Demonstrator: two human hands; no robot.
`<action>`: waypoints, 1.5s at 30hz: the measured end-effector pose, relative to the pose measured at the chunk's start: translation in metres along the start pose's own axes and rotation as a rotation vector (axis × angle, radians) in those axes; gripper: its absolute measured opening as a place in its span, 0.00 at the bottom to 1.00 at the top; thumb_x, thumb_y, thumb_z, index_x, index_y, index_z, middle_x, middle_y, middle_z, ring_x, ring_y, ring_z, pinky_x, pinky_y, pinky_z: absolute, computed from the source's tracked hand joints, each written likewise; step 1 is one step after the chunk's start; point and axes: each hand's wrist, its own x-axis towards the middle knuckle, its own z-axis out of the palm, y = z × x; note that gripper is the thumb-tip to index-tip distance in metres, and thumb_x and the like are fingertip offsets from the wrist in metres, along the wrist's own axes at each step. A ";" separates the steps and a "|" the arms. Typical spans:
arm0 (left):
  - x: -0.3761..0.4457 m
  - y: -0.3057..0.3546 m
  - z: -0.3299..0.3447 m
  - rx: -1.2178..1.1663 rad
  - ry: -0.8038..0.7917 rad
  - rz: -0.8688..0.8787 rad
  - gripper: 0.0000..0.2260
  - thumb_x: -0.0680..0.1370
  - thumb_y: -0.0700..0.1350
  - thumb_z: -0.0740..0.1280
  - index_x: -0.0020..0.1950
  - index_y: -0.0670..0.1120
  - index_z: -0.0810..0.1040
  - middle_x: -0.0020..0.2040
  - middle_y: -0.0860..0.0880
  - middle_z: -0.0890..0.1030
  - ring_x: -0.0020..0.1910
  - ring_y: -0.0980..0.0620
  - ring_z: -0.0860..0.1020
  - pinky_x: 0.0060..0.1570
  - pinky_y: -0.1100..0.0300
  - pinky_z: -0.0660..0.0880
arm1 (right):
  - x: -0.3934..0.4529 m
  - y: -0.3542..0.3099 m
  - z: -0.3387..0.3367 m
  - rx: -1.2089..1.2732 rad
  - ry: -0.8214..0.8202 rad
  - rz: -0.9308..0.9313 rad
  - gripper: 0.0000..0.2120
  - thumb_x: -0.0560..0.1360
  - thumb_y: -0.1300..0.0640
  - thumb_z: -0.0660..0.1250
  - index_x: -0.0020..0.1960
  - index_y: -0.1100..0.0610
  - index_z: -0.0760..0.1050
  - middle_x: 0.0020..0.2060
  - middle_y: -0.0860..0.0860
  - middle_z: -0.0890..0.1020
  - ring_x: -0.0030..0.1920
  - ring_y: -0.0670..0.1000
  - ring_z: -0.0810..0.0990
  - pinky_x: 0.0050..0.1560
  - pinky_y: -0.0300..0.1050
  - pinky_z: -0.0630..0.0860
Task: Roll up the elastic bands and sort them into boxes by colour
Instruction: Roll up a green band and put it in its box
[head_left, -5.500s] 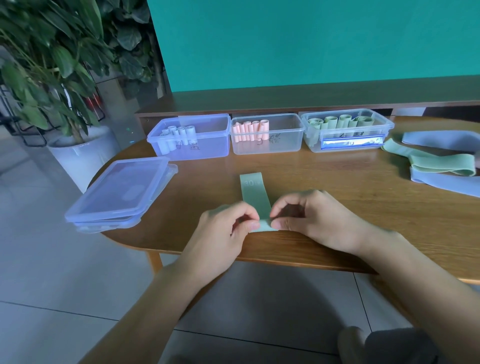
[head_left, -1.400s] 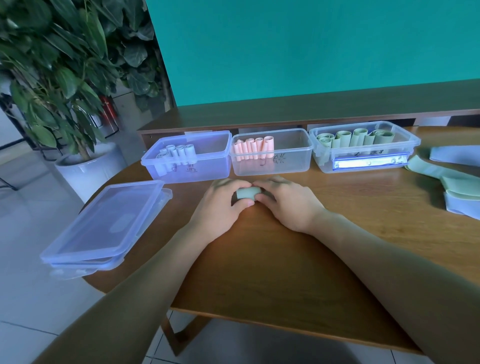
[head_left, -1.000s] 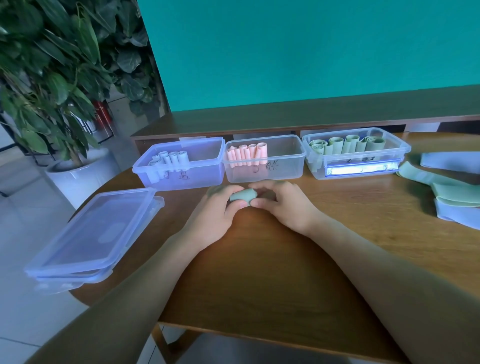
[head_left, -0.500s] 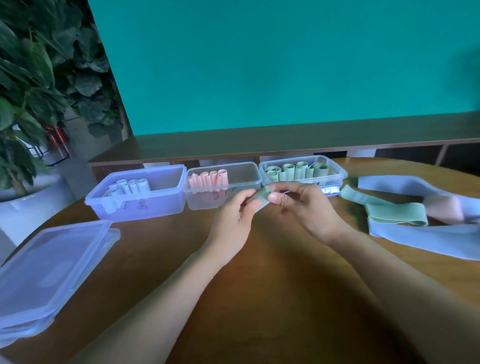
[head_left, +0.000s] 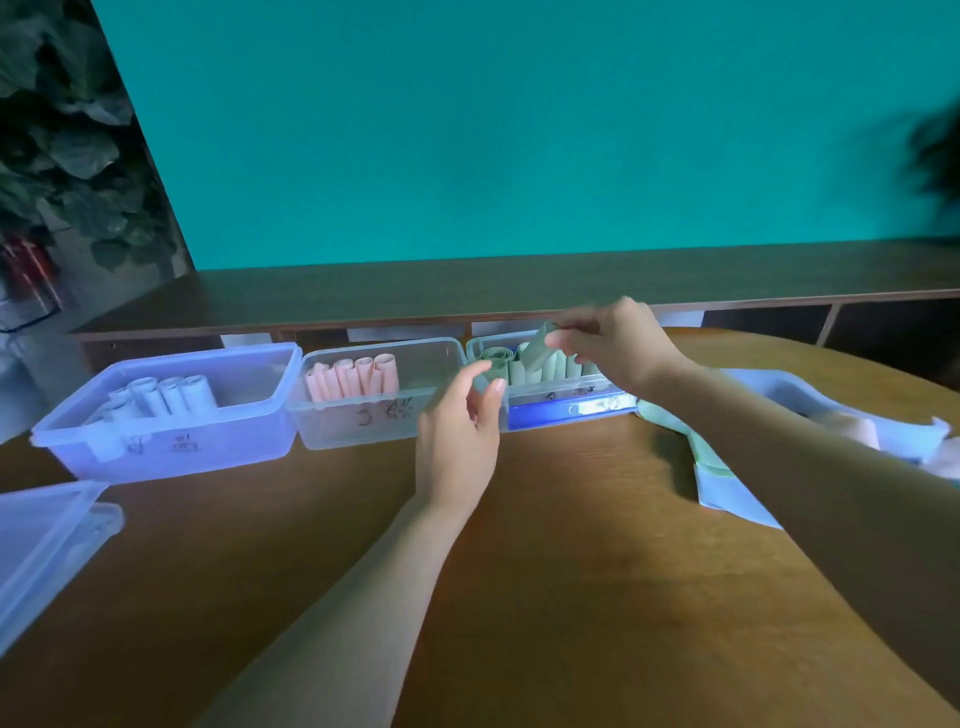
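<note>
Right hand (head_left: 618, 343) pinches green roll (head_left: 540, 347) by its upper end, tilted, over green box (head_left: 566, 410) at table's far edge. Left hand (head_left: 460, 441) loose, holds nothing. Roll looks light, soft, springy — probably unwinds if released early; grip across the wraps.

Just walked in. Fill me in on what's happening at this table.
A person is sorting rolled elastic bands into three plastic boxes by colour. The right hand pinches a rolled green band just above the right-hand box, which already holds green rolls. The left hand hangs open in front of that box, holding nothing. The middle box holds pink rolls, the left box pale ones. Unrolled bands lie on the table to the right.
</note>
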 end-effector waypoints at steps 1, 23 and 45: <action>0.000 -0.001 0.001 0.008 -0.005 0.006 0.14 0.81 0.52 0.66 0.65 0.50 0.79 0.44 0.56 0.81 0.41 0.58 0.79 0.39 0.71 0.73 | 0.007 0.001 0.002 -0.049 -0.039 -0.004 0.12 0.78 0.50 0.72 0.56 0.57 0.84 0.41 0.53 0.86 0.39 0.49 0.82 0.38 0.30 0.74; 0.001 -0.008 0.005 0.055 -0.065 0.017 0.16 0.80 0.56 0.65 0.65 0.51 0.80 0.54 0.56 0.84 0.51 0.60 0.79 0.38 0.73 0.77 | 0.049 0.002 0.034 -0.292 -0.395 0.055 0.10 0.73 0.49 0.76 0.48 0.56 0.86 0.43 0.53 0.86 0.40 0.52 0.82 0.41 0.46 0.81; 0.002 -0.010 0.006 0.054 -0.090 0.004 0.17 0.80 0.57 0.66 0.65 0.50 0.79 0.48 0.56 0.82 0.47 0.58 0.80 0.39 0.61 0.81 | 0.042 -0.011 0.039 -0.231 -0.296 0.167 0.18 0.68 0.48 0.81 0.45 0.62 0.84 0.42 0.57 0.87 0.47 0.58 0.85 0.53 0.54 0.83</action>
